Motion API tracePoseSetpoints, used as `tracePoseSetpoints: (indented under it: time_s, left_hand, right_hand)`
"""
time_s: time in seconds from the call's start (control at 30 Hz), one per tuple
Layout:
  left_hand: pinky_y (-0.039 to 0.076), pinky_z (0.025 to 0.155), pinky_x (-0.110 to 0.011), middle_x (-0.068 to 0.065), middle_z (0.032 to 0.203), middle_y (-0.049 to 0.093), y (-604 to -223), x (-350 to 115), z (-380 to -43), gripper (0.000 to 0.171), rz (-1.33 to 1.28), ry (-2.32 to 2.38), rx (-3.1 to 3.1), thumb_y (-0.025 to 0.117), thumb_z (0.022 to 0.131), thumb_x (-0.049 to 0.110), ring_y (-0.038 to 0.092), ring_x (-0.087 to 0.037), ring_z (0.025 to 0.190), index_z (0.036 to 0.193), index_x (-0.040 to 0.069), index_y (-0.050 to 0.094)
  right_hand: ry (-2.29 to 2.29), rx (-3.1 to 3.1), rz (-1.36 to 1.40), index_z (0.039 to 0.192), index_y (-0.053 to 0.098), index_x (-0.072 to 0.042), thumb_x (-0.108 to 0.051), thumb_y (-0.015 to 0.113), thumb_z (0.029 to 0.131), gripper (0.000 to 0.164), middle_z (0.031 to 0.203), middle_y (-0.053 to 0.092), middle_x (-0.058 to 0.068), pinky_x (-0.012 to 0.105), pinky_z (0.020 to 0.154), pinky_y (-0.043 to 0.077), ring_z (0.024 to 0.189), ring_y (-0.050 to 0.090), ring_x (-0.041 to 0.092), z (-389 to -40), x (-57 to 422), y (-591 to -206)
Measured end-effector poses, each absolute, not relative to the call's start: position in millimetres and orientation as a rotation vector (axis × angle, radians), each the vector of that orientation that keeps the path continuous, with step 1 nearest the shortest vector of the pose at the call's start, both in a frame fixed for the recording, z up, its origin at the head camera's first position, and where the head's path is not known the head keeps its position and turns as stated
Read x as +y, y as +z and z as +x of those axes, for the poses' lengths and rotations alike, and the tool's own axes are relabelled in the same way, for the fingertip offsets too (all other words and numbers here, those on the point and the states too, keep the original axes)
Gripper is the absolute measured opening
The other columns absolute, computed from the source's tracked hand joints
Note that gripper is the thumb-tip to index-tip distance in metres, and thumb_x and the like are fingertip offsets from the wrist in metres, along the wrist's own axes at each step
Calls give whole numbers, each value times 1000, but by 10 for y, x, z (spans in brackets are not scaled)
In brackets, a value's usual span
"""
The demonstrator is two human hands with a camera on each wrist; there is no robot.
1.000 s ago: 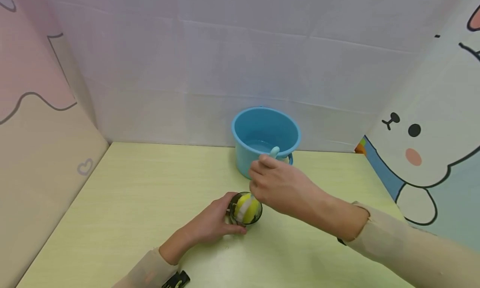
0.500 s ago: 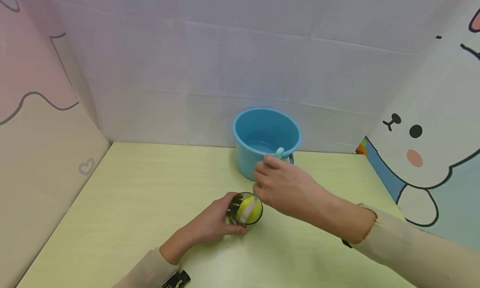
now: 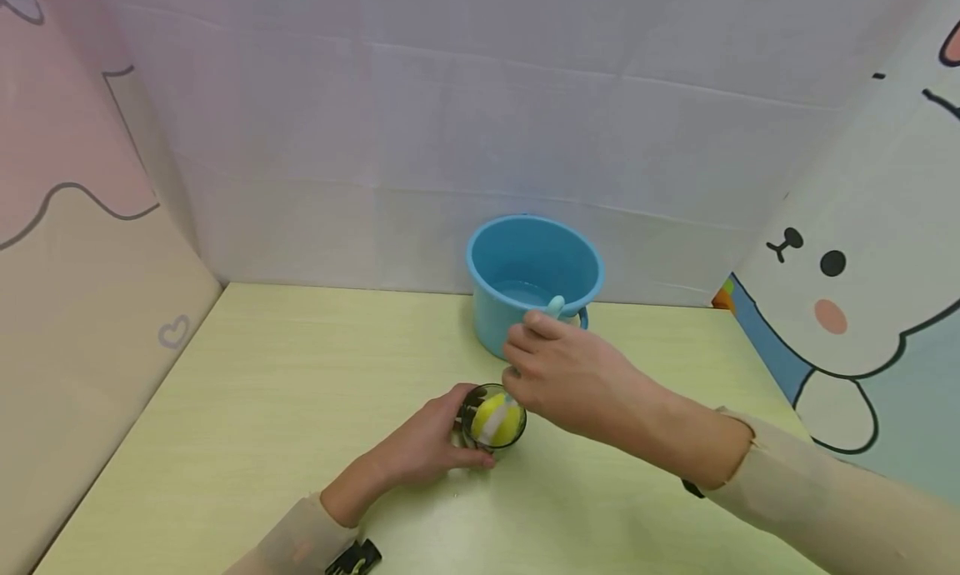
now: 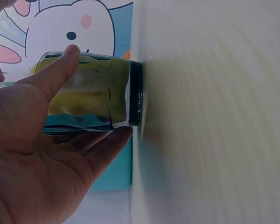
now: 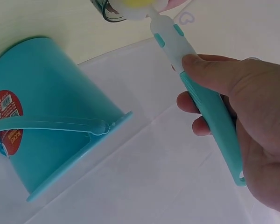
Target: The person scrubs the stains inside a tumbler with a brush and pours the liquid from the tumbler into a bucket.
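Observation:
A dark-tinted drinking glass [image 4: 121, 91] stands upright on the table, its base against the surface. My left hand [image 3: 420, 446] grips it from the left side, with the thumb and fingers around its wall. Inside the glass is the yellow and white sponge head [image 3: 497, 418] of a cup brush. The brush's teal and white handle [image 5: 210, 119] rises out of the mouth, tilted. My right hand [image 3: 573, 371] holds this handle from above, the thumb pressed along it in the right wrist view. The end of the handle shows past the right hand in the head view.
Behind the hands stands a blue bucket [image 3: 491, 308] with a carrying handle and a red label [image 5: 11, 121]. It sits close to the white back sheet [image 3: 337, 142]. Printed cartoon panels line both sides of the pale yellow table [image 3: 300, 350].
The right hand and brush have shifted slightly right, then a touch back left, and the sponge head has moved inside the glass. The left hand and glass stay in place.

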State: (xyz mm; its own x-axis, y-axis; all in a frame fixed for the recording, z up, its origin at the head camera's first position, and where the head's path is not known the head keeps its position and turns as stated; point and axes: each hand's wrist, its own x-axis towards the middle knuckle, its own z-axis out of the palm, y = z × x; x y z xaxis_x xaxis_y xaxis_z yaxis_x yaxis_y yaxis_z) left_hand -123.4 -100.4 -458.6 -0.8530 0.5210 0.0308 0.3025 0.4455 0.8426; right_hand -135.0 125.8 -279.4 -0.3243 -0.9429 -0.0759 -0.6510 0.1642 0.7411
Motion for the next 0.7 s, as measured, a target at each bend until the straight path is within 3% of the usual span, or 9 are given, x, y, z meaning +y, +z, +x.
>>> tracePoseSetpoints:
  time_s: [0.7]
  left_hand:
    - [52, 102, -40, 4, 128, 63, -4584, -988, -1223, 85, 706, 1384, 2450, 94, 84, 35, 62, -14, 114, 150, 10, 46]
  right_hand:
    - [-913, -2026, 1514, 94, 72, -19, -27, 86, 89, 17, 93, 65, 3, 39, 92, 38, 95, 52, 26, -1369, 1259, -2770]
